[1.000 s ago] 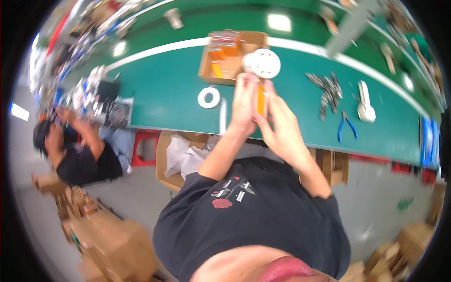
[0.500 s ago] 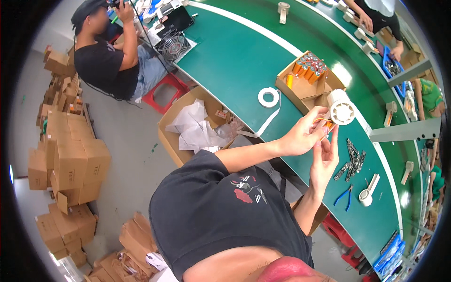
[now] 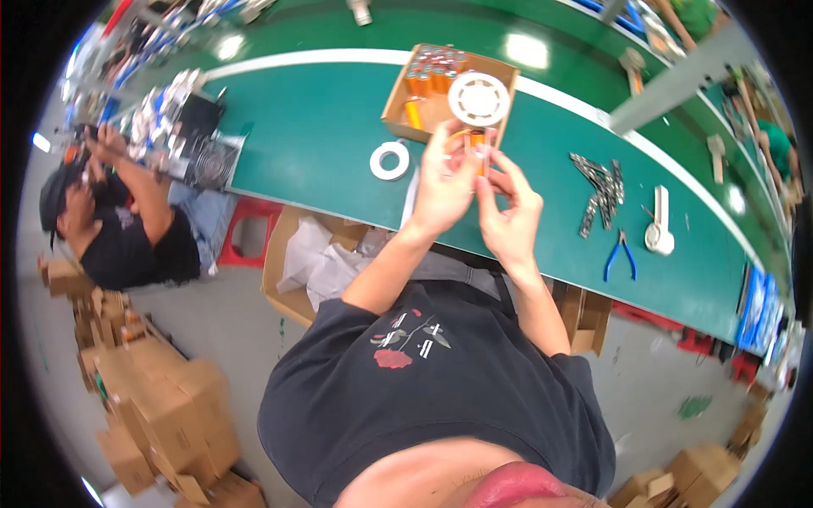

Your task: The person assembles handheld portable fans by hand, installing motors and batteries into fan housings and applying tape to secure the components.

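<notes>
Both hands are raised over the bench around a white handheld fan [image 3: 479,98], its round slotted head upward. An orange cylindrical battery [image 3: 478,142] shows at its handle, between my fingers. My left hand [image 3: 449,179] is closed around the handle from the left, the thumb against the battery. On the other side my right hand [image 3: 511,210] pinches the handle's lower part with thumb and fingertips. The fingers hide most of the handle. Behind the fan stands a shallow cardboard box [image 3: 396,108] with several orange batteries [image 3: 436,69] grouped at its left.
A roll of white tape [image 3: 389,161] lies left of my hands on the green bench [image 3: 305,135]. To the right are dark narrow strips [image 3: 603,188], blue-handled pliers [image 3: 621,256] and another white fan [image 3: 660,224]. A person [image 3: 127,203] sits at far left.
The view has swung round, so the bench runs more level across it. Both hands still hold the fan, which now sits in front of the battery box.
</notes>
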{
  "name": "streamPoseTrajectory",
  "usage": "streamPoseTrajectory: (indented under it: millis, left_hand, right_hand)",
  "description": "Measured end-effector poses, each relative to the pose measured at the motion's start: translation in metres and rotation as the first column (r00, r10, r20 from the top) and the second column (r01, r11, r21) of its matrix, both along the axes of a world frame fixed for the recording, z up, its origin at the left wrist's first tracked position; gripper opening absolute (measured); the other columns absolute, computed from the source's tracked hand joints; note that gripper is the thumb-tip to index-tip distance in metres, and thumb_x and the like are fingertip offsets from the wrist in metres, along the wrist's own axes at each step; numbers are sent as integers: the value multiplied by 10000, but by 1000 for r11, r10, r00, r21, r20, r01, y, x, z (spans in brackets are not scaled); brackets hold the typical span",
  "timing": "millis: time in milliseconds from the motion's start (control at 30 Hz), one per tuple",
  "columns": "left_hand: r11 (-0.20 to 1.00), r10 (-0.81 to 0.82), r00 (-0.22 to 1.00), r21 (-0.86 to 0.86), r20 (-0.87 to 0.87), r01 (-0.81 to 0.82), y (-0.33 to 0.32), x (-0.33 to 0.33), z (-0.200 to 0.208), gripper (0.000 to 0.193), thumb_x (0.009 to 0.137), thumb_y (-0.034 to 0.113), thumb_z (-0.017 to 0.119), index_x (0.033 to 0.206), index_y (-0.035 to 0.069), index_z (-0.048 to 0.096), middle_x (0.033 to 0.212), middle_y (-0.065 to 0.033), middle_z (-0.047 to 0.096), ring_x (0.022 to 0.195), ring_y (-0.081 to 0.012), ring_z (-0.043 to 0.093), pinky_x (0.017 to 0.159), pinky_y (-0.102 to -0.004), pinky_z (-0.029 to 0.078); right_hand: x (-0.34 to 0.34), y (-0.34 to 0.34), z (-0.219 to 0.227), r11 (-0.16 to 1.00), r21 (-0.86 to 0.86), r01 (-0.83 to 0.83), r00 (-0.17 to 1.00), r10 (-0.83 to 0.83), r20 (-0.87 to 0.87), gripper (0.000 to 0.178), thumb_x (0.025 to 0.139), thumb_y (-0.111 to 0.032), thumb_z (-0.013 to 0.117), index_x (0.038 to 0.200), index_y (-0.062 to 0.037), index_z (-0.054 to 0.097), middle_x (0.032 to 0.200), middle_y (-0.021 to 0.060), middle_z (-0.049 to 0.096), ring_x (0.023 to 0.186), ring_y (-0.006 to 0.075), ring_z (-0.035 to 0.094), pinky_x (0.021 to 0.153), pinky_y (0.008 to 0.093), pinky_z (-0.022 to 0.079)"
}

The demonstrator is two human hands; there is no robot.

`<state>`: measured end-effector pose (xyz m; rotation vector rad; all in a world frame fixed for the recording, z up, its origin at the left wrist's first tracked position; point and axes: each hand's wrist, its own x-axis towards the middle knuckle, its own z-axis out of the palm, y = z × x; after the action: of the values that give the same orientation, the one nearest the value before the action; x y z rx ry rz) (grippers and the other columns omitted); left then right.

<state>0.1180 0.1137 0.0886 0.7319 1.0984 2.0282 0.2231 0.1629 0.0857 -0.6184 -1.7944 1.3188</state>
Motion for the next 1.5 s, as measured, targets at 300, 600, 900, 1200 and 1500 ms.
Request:
streamPoseTrajectory:
  millis: [300,600,900,1200,1500]
  left_hand:
    - [998,-24,960,-50,277,39,-6,-3,10,406,1011,16,495,1392,2,354,1339,-210,560,1200,-260,592,1028,-396,494]
    - [1000,-26,997,-8,-74,26,-6,9,7,496,990,-34,459,1457,-15,292,1372,-185,530,1225,-268,586,1033,-387,493]
    - [967,-251,924,-122,-290,224,21,-25,1,550,992,13,532,1487,-54,302,1343,-186,567,1160,-235,618,1012,-364,490]
    - [951,-220,903,-125,369,283,174,-283,-16,342,1041,115,424,1365,10,447,1118,-209,643,782,-212,603,697,-314,528]
    - [986,90,955,-163,282,-45,307,-404,-86,203,1025,92,495,1221,43,516,1077,-134,591,919,-245,594,760,-363,563]
  right_hand:
    - [10,11,8,942,-304,-141,978,181,106,409,933,-11,645,1340,-3,599,1021,157,728,880,142,695,787,289,567]
    - [6,1,-11,884,-416,-214,960,111,-258,445,896,47,678,1331,42,584,1136,178,707,1021,187,693,769,259,581]
    - [2,7,-17,931,-364,-18,959,-87,-270,359,893,31,693,1247,52,640,1185,176,695,1011,198,706,751,241,573]
    - [56,15,-79,919,-20,393,919,-391,54,35,850,21,719,885,21,723,784,107,720,647,135,692,574,242,528]
    - [55,24,-80,888,-16,460,863,-443,245,62,839,-17,724,897,4,718,793,101,718,602,125,657,503,250,490]
